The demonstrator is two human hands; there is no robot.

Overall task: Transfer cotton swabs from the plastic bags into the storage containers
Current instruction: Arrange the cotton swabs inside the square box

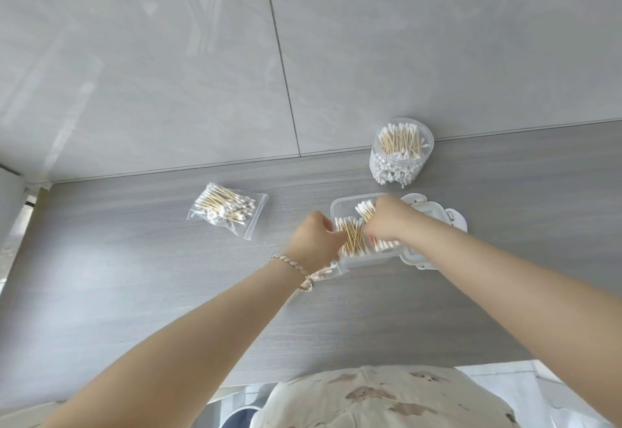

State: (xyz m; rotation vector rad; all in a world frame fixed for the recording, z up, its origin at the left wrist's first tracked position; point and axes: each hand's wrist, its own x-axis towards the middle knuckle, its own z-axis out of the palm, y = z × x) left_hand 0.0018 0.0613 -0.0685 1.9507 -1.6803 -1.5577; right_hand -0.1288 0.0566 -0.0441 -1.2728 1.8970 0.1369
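1. The fingers (371,229) of the right hand (387,217) are curled tight round a bundle of cotton swabs (364,208). The bundle is taken at mid-shaft and held over the rectangular container (336,204).
2. The fingers of the left hand (314,239) are bent at the container's left rim. Whether the rim, the swabs or a bag is gripped cannot be told, as they are hidden by the back of the hand.
3. The held bundle's long axis runs diagonally from far-left to near-right, with white tips shown at both ends of the fist. The loose swabs (352,241) already laid in the container point roughly away from the person. A slight turn is judged to be needed for the bundle to lie parallel.
4. The swabs are judged very light, with stiff, thin wooden shafts and soft cotton tips. A loosely held bundle is likely to fan out or shed. Mid-shaft, with the whole bundle encircled, is judged the best place of hold.
5. A flattened bag (324,272) lies on the bench (134,276) under the left hand. A fuller bag (226,208) lies well apart to the left.
6. A white lid (451,222) is seen against the container's right side. Beyond it, by the wall, a round jar (402,155) is packed with upright swabs.
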